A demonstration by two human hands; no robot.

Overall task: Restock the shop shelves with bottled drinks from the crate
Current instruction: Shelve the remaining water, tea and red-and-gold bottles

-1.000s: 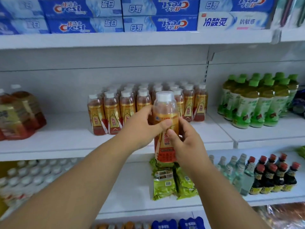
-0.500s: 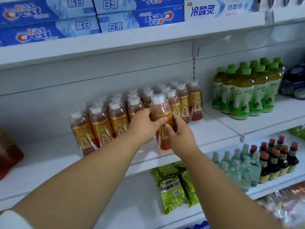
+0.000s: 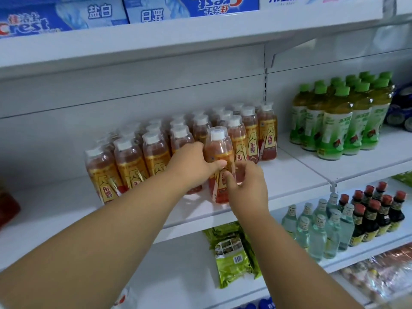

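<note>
Left hand [image 3: 193, 164] wraps the amber bottle [image 3: 219, 166], thumb across its front; right hand [image 3: 247, 186] pinches the label lower down. Bottle now stands on the white shelf [image 3: 289, 177], lower than half a second ago when it was still held above the board. It sits just in front of the shrink-wrapped pack of same bottles [image 3: 169, 148]: clear plastic, white caps, gold-red labels, amber liquid. Right of the pack, green-capped tea bottles [image 3: 341, 117], rounded, pale labels.
</note>
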